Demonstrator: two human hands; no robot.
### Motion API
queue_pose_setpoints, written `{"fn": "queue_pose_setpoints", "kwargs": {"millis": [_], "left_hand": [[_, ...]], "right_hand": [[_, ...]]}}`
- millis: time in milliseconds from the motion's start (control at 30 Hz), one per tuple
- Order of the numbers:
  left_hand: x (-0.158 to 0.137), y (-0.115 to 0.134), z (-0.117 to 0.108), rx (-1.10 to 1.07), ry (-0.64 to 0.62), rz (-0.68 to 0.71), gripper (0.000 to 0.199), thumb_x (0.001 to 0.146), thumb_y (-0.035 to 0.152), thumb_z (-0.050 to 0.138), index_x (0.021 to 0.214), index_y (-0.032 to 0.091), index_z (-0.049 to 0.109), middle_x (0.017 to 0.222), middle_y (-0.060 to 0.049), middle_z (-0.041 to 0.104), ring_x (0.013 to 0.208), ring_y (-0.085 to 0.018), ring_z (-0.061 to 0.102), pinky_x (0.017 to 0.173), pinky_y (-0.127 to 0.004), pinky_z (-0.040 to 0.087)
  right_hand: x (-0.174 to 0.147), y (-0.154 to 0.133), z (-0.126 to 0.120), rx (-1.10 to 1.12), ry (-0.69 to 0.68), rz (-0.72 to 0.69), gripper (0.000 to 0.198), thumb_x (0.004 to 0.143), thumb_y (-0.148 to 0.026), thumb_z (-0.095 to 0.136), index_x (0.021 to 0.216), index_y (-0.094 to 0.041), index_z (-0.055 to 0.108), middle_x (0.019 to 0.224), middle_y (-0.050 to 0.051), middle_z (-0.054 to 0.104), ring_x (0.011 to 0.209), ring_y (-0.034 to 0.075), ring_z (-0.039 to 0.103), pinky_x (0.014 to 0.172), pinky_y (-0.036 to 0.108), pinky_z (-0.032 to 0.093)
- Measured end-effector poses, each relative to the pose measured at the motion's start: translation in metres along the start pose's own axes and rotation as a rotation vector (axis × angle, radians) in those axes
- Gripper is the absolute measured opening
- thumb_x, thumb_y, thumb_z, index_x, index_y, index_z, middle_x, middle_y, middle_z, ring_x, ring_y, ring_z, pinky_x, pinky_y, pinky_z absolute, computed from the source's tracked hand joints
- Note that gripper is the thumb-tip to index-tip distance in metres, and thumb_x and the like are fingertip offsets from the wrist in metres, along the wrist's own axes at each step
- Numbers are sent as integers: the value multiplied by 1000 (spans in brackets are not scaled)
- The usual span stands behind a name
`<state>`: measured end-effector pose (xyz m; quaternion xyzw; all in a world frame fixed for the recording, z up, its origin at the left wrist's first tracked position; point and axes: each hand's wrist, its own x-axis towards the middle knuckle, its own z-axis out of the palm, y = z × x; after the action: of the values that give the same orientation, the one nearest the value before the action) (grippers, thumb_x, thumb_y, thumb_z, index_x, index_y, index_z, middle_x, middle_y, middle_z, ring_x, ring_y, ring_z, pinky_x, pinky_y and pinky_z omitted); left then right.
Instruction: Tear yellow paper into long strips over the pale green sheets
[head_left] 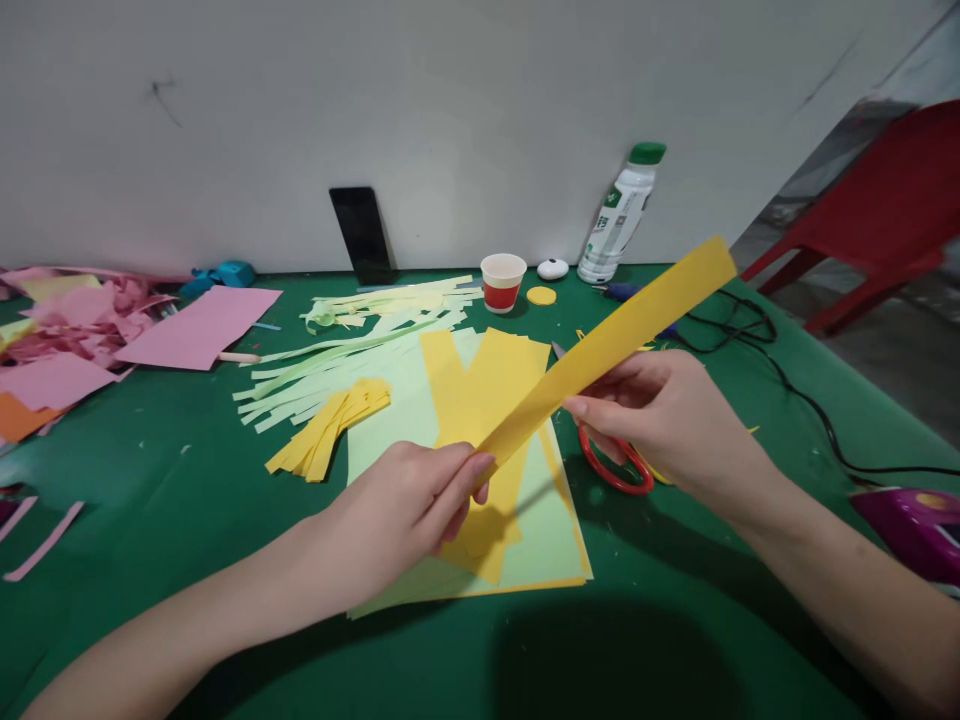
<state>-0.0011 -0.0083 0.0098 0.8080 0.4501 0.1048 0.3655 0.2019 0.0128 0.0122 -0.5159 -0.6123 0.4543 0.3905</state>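
Note:
A long yellow paper strip (607, 345) slants up to the right between my two hands. My left hand (427, 495) pinches its lower end. Around its lower edge, near the middle, my right hand (660, 415) is closed, with some fingers hidden behind the paper. Under the strip, more yellow paper strips (484, 375) lie across light green paper sheets (390, 540). Red-handled scissors (637, 480) rest on the table beneath my right hand, partly covered by it. Left of the sheets sits a bundle of short yellow strips (326, 430).
Fringed light green paper (300, 385) lies behind the bundle. Pink paper scraps (97, 320) pile up at left. Along the wall stand a black phone (361, 235), a paper cup (502, 283) and a white bottle (619, 222). A black cable (817, 410) and a purple iron (911, 520) are at right.

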Motion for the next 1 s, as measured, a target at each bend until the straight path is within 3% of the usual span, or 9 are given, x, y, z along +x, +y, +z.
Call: {"fn": "queue_pose_setpoints", "kwargs": {"millis": [200,367,500,700,1000], "left_hand": [[2,3,1,-218,-15,-11,32,88,33,35,70,15,54,68,0,63,60,-9,60,54,-17,43],[3,-1,7,-244,-30,-29,36,90,31,29,64,15,48,47,5,52,42,-6,51,52,-17,42],[3,-1,6,-225,-33,-37,31,90,31,29,73,15,50,44,7,48,36,-5,46,48,-16,40],[3,3,0,-243,-50,-55,33,90,32,28,72,15,51,45,7,48,37,-5,47,50,-17,42],[1,3,-3,-300,-59,-61,36,90,35,28,66,17,48,44,7,47,37,-6,47,64,-23,46]], "right_hand": [[-5,1,15,74,-173,109,12,66,-18,58,74,-12,64,52,-3,54,32,3,38,31,17,30],[-7,9,32,153,-347,173,9,65,-15,56,70,-12,63,50,-4,52,33,2,37,33,16,31],[-5,8,25,126,-277,160,12,67,-16,55,75,-12,64,60,-1,58,34,2,38,33,16,32],[1,2,5,36,-114,64,10,69,-19,56,74,-12,62,38,-6,45,30,4,37,32,18,29],[15,11,-29,55,72,-74,5,72,-21,61,67,-19,61,40,-6,46,31,4,39,34,18,31]]}}
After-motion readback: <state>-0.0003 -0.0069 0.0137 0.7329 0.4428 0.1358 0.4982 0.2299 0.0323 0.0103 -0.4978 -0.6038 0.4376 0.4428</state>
